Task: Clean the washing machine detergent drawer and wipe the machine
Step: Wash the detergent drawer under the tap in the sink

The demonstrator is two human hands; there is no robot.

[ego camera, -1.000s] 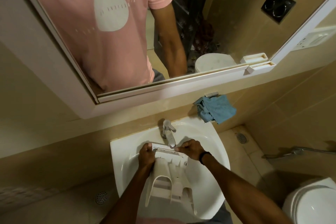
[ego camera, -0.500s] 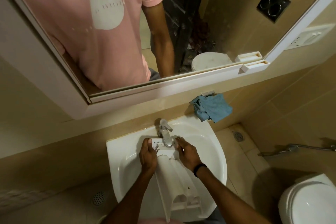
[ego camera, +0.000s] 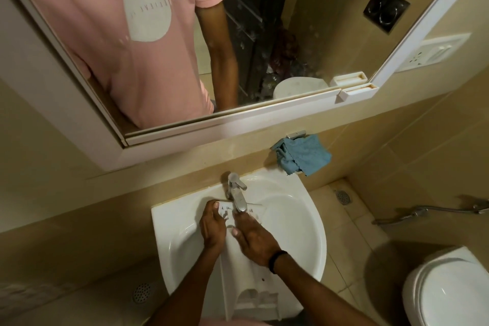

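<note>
The white detergent drawer (ego camera: 248, 288) lies lengthwise in the white sink (ego camera: 299, 219), its far end under the chrome tap (ego camera: 236, 194). Its plain underside faces up. My left hand (ego camera: 211, 227) grips the drawer's left edge near the far end, thumb on top. My right hand (ego camera: 254, 239) lies flat on the drawer's upturned face with fingers straight, fingertips under the spout. A black band sits on that wrist. A blue cloth (ego camera: 303, 156) hangs from a wall hook above the sink's right corner.
A large mirror (ego camera: 238, 34) fills the wall above the sink. A toilet (ego camera: 447, 288) stands at the lower right, with a spray hose (ego camera: 428, 209) on the wall beside it. Floor drains (ego camera: 343, 196) sit on both sides of the sink.
The drawer has been turned over, from compartments up to underside up. My right hand left the far end and now lies flat on the upturned face.
</note>
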